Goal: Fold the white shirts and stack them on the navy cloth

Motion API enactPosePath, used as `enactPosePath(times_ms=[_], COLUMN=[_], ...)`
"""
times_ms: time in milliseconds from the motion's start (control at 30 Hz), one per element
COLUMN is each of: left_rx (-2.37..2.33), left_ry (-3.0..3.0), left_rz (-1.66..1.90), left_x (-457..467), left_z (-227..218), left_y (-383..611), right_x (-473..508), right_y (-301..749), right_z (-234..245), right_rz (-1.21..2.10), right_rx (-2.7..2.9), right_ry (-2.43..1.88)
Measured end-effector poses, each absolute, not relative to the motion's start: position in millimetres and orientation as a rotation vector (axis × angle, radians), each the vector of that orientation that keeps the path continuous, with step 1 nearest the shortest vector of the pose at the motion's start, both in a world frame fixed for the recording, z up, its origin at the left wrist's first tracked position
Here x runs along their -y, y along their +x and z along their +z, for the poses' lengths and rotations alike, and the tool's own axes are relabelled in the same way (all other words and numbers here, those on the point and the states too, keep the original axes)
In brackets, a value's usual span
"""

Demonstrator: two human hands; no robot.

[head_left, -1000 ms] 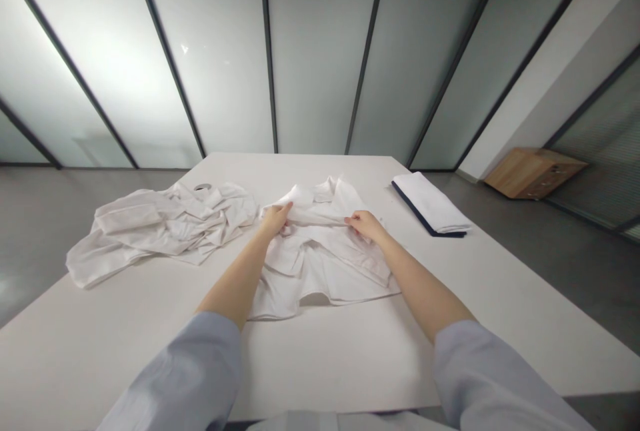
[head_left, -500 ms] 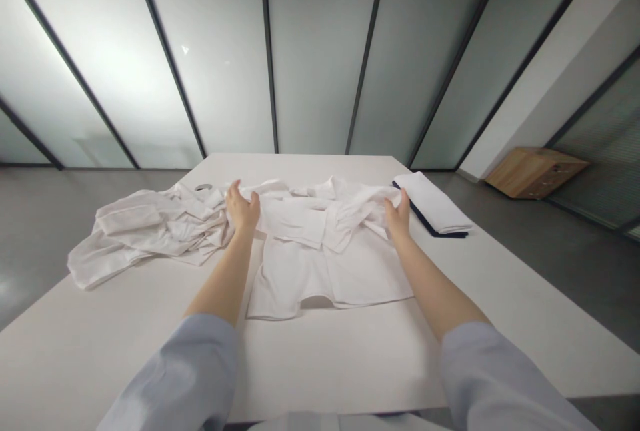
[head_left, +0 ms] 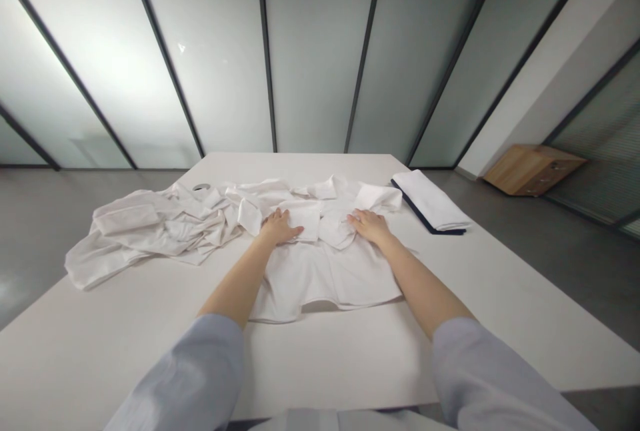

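My left hand [head_left: 279, 227] lies flat on the upper part of a white button shirt [head_left: 320, 281], and my right hand [head_left: 370, 227] rests flat on the same shirt a little to the right. Neither hand grips the cloth. The shirt's hem faces me, and its upper part lies in overlapping folds, with the collar area partly hidden by the folds. To the left, a crumpled white garment [head_left: 150, 227] touches the shirt's left side.
A folded white cloth with a navy edge [head_left: 430, 203] lies at the table's far right. A round grommet [head_left: 201, 187] is set in the white table [head_left: 320, 364] near the far edge. A wooden box [head_left: 533, 171] sits on the floor beyond, before frosted glass panels.
Both hands have come down from raised, curled poses and now lie flat, closer together. The shirt's upper folds have moved inward and lie flatter under them.
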State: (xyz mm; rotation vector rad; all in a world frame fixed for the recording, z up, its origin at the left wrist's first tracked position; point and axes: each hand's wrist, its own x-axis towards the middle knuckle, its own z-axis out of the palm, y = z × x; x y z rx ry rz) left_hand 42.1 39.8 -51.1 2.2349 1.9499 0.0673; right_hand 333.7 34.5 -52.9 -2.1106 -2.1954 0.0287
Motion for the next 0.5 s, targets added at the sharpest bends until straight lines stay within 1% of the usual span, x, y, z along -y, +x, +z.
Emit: enactPosePath(times_ms=[100, 167, 267, 367, 433, 500], left_rx=[-1.937, -1.928, -1.872, -1.806, -1.776, -1.708], left_ry=[2.274, 2.243, 2.22, 2.317, 2.426, 2.507], left_rz=[0.045, 0.051, 0.0, -0.051, 0.006, 0.151], left_x=[-36, -35, -39, -48, -55, -63], left_z=[-39, -29, -15, -10, -13, -19], left_y=[42, 43, 45, 50, 55, 61], right_x=[-31, -29, -33, -45, -58, -73], right_y=[334, 332, 330, 328, 327, 325], right_z=[-43, -37, -28, -19, -16, -18], right_rz=[-0.028, -0.009, 0.087, 0.21, 0.213, 0.195], right_rx=[2.169, 2.236, 2.386, 2.477, 2.453, 2.329], right_ry=[-2.176, -2.169, -2.152, -2.177, -2.147, -2.081])
